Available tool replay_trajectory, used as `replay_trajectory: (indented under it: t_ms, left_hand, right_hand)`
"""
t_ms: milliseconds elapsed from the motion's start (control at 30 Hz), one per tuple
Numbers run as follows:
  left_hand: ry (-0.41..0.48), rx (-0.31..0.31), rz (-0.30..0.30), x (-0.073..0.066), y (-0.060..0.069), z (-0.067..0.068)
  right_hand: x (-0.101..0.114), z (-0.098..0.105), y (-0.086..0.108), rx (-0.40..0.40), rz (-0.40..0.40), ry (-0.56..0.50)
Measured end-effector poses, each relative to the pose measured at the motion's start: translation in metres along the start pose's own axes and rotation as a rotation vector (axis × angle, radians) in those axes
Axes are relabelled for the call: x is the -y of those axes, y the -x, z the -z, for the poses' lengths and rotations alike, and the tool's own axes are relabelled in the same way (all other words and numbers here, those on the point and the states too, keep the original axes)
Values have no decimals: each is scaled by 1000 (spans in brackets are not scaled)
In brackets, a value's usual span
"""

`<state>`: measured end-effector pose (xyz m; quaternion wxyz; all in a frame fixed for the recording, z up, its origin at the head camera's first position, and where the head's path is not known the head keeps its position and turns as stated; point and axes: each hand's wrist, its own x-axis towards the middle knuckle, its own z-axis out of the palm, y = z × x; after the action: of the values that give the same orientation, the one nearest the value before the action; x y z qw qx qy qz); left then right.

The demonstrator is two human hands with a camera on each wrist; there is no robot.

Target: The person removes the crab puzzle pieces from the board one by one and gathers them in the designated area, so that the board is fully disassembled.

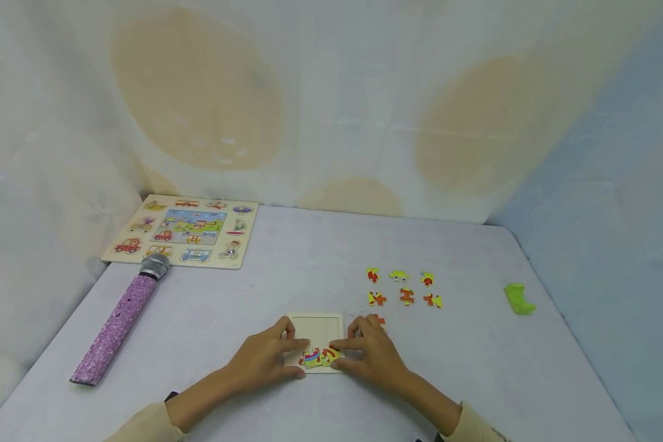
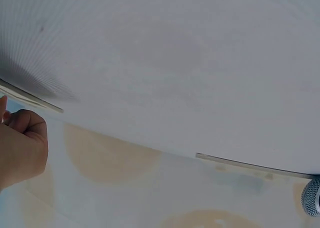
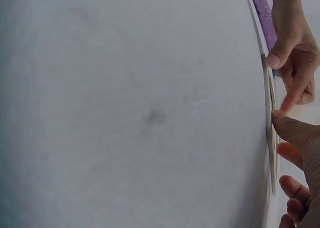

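A small square puzzle tray (image 1: pixel 315 328) lies on the table in front of me. Two colourful jigsaw pieces sit along its near side: a rainbow-striped piece (image 1: pixel 312 357) on the left and a red-and-yellow piece (image 1: pixel 330 355) on the right. My left hand (image 1: pixel 265 356) holds the tray's left edge, its thumb at the near corner and its index finger reaching in by the rainbow piece. With thumb and index finger, my right hand (image 1: pixel 372 356) pinches the red-and-yellow piece at the tray's right side. In the right wrist view both hands meet at the tray's edge (image 3: pixel 268 98).
Several loose jigsaw pieces (image 1: pixel 406 296) lie right of the tray, one partly behind my right hand. A purple glittery microphone (image 1: pixel 116 325) lies at left, before a wooden picture puzzle board (image 1: pixel 234 261). A green curved object (image 1: pixel 518 299) is at far right. Curtains enclose the table.
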<state>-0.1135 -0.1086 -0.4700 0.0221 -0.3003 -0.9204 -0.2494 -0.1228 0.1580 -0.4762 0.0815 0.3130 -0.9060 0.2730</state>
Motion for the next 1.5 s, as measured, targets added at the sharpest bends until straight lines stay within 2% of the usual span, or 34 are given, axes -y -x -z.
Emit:
replay_trajectory:
  t_ms: [167,367,467,567,700,1200,1500]
  left_hand:
    - [-20,45,25,13,-4,8]
    - [-74,146,89,32,-9,15]
    - [-71,183,98,36,-10,19]
    - [-74,203,86,37,-10,21]
    - [-78,209,65,37,-11,23]
    - [-69,205,53,40,-12,19]
    - [-69,208,61,39,-12,20]
  right_hand:
    - [5,0,-7,7,49,4]
    - [12,-5,-17,91,61,-49]
    - [13,-8,-19,117,59,-61]
    - [14,-10,-19,106,72,-61]
    - [16,-12,-16,71,97,-71]
    - [19,-19,-12,4,131,-149]
    - [18,-12,-13,14,122,-168]
